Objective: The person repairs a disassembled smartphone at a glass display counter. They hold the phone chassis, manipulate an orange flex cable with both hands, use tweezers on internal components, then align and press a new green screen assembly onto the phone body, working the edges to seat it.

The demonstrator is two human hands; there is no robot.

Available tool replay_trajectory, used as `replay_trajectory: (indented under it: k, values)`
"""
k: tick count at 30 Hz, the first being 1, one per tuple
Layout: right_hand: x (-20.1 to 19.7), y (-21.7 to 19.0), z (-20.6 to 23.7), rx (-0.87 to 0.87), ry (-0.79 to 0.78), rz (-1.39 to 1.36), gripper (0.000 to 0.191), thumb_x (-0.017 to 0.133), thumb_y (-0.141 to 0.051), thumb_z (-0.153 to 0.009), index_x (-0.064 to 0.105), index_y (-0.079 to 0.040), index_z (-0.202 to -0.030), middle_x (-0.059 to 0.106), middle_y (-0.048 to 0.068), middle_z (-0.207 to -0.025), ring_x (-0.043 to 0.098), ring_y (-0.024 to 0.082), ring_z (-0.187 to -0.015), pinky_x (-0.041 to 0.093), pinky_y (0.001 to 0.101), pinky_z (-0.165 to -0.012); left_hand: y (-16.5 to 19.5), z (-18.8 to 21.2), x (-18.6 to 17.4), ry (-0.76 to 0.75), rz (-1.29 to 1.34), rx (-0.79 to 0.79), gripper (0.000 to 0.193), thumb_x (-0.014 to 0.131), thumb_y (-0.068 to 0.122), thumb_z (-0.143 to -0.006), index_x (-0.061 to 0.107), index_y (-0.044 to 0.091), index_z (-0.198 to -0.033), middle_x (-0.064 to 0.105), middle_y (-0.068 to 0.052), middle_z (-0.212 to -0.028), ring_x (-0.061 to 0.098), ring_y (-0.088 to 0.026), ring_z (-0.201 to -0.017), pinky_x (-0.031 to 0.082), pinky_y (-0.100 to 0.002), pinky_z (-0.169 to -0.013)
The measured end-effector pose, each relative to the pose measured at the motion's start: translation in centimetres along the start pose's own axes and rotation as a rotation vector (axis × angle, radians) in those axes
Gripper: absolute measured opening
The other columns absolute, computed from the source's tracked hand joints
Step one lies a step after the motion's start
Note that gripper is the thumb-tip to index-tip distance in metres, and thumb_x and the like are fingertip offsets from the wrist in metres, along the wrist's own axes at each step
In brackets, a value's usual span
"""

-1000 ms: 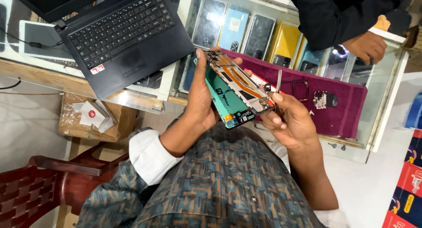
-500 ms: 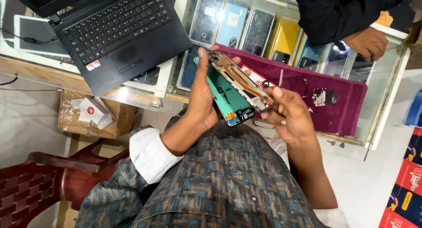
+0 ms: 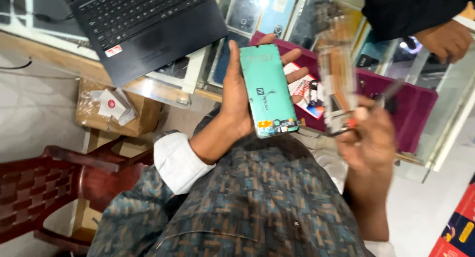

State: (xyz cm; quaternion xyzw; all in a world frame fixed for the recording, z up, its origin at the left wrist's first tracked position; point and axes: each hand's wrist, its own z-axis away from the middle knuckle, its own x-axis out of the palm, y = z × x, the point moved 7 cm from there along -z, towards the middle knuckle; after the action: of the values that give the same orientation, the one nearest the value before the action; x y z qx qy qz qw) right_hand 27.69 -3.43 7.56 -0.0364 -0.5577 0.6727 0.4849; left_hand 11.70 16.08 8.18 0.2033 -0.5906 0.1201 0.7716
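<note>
Left hand [image 3: 237,101] gripping a green phone screen panel [image 3: 269,91], right hand [image 3: 371,138] clutching a blurred phone frame [image 3: 336,83], above a maroon mat [image 3: 415,106], laptop [image 3: 148,24] nearby

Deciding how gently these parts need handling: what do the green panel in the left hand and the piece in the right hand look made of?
Green panel: looks like a thin, matt, film-backed sheet, probably glass or plastic; flat, no glare. Piece in the right hand: motion-blurred, with coppery-orange and pale patches, possibly metal and plastic; can't confirm.

Green phone screen panel [image 3: 268,90] upright; blurred phone frame [image 3: 336,78] beside, apart.
</note>
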Motion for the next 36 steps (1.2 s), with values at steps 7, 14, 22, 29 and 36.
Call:
replay_trajectory:
  k: [7, 14, 22, 29, 36]
  values:
    - [-2.9, 0.1, -1.6, -0.203, 0.037, 0.354, 0.021, 0.070, -0.006, -0.109, 0.065, 0.009, -0.123, 0.065, 0.008, -0.086, 0.048, 0.004, -0.056, 0.059, 0.0280, -0.077, 0.0, 1.3, 1.0, -0.202, 0.280, 0.011, 0.080, 0.034, 0.084, -0.106, 0.042, 0.019, -0.153, 0.048, -0.023, -0.149, 0.056, -0.042, -0.135, 0.054, -0.061, -0.100]
    - [-2.6, 6.6, -3.7, -0.080, 0.063, 0.718, 0.025, 0.068, -0.006, -0.101, 0.067, 0.009, -0.121, 0.073, 0.007, -0.102, 0.063, 0.006, -0.083, 0.050, 0.0197, -0.076, -0.5, 2.0, 0.3, 0.021, 0.297, -0.004, 0.079, 0.034, 0.081, -0.100, 0.041, 0.017, -0.144, 0.053, -0.025, -0.143, 0.056, -0.041, -0.132, 0.053, -0.062, -0.099]
    - [-0.4, 10.3, -4.9, -0.091, -0.101, 0.799, 0.019, 0.064, -0.002, -0.097, 0.070, 0.006, -0.114, 0.073, 0.005, -0.102, 0.063, 0.006, -0.088, 0.052, 0.0222, -0.077, -1.5, 2.4, 0.0, 0.084, 0.274, -0.004, 0.075, 0.036, 0.077, -0.102, 0.040, 0.013, -0.142, 0.055, -0.027, -0.138, 0.055, -0.042, -0.132, 0.051, -0.057, -0.106]
    - [-0.1, 11.8, -6.1, -0.185, -0.083, 0.898, 0.016, 0.067, -0.009, -0.101, 0.071, 0.005, -0.109, 0.073, 0.004, -0.095, 0.061, 0.007, -0.083, 0.050, 0.0254, -0.072, -2.0, 3.0, -0.3, 0.086, 0.327, -0.002, 0.076, 0.033, 0.076, -0.103, 0.040, 0.010, -0.141, 0.054, -0.027, -0.138, 0.054, -0.042, -0.132, 0.050, -0.057, -0.107]
    - [0.4, 11.5, -5.3, -0.291, -0.126, 1.013, 0.033, 0.064, -0.013, -0.101, 0.065, 0.001, -0.130, 0.074, 0.010, -0.111, 0.068, 0.014, -0.098, 0.054, 0.0289, -0.085, -2.9, 3.6, -1.0, 0.146, 0.301, -0.005, 0.077, 0.030, 0.075, -0.101, 0.040, 0.011, -0.144, 0.053, -0.027, -0.140, 0.054, -0.041, -0.132, 0.049, -0.057, -0.107]
